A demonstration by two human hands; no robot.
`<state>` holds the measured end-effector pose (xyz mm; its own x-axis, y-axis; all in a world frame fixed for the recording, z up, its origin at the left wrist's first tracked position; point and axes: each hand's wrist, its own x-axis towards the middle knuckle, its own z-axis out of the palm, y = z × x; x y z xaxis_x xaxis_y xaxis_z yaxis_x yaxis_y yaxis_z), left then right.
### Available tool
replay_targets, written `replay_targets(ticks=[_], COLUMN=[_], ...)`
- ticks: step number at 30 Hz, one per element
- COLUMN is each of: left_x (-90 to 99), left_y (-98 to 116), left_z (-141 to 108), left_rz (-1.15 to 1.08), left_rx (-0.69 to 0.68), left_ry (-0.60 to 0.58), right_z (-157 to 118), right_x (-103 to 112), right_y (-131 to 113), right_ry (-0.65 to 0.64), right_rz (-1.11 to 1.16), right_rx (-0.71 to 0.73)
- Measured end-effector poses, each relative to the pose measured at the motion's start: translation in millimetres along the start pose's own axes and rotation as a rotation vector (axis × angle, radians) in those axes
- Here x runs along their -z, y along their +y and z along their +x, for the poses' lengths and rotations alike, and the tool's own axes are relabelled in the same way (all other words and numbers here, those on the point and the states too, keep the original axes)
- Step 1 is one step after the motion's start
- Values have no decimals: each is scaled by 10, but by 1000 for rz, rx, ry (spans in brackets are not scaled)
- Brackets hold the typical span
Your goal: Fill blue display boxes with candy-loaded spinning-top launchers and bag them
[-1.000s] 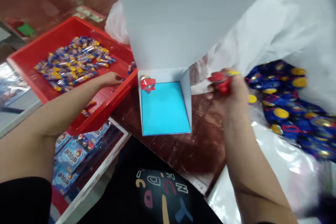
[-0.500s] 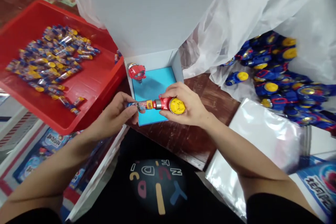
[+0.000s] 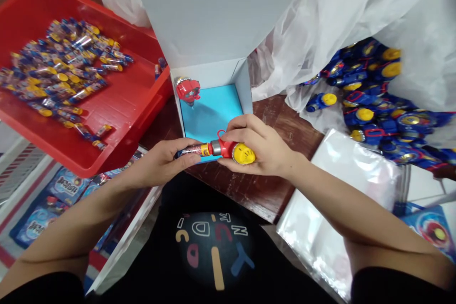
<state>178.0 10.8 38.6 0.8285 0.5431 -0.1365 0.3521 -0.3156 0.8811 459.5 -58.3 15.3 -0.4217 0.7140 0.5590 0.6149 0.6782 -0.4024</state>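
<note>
My left hand [image 3: 167, 159] is closed around a small clear tube with a yellow end [image 3: 194, 150]. That yellow end meets the grey neck of a red toy with a yellow cap [image 3: 228, 149], which my right hand [image 3: 258, 147] grips from the right. Both hands are over the near edge of an open white box [image 3: 245, 83] with a light blue bottom [image 3: 213, 104]. Inside the box, at its back left corner, stands another red toy [image 3: 188, 90].
At left, a red bin [image 3: 131, 99] holds a heap of small tubes [image 3: 64, 71]. Blue toys with yellow caps [image 3: 377, 109] lie on white plastic at right. Clear bags [image 3: 331, 199] are at the lower right, printed packages [image 3: 64, 187] in a carton at the lower left.
The tube and the red toy have shifted slightly right and down in view, still end to end. My left hand's fingers now lie straighter along the tube. The view has moved a little.
</note>
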Motion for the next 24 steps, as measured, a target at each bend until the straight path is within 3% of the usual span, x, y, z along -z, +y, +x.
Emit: replay_targets(ticks=[4, 7, 9, 10, 11, 13, 16, 18, 21, 24], left_x=[-96, -128, -117, -102, -84, -49, -41, -74, -137, -175], left_y=[-69, -186, -273, -311, -344, -394, -451, -489, -527, -513], left_z=[2, 46, 71, 77, 77, 62, 26, 5, -23, -40], left_rz=[350, 685, 751, 727, 678, 549, 431, 480, 576, 492], left_rx=[-256, -508, -559, -531, -481, -359, -285, -296, -327, -297], left_ry=[179, 267, 247, 227, 215, 190, 167, 200, 289, 208], right_z=[14, 40, 43, 35, 20, -25, -91, -106, -92, -80], right_x=[-131, -169, -125, -84, -35, 59, 134, 135, 113, 76], right_y=[-62, -110, -121, -117, -107, -75, -31, -18, -28, -80], right_ry=[49, -74, -239, -288, -298, -249, -166, -148, -174, -232], right_rz=[96, 443, 614, 623, 586, 439, 266, 247, 279, 287], right_rx=[-61, -425, -676, -726, -709, -544, -325, -324, -436, -499])
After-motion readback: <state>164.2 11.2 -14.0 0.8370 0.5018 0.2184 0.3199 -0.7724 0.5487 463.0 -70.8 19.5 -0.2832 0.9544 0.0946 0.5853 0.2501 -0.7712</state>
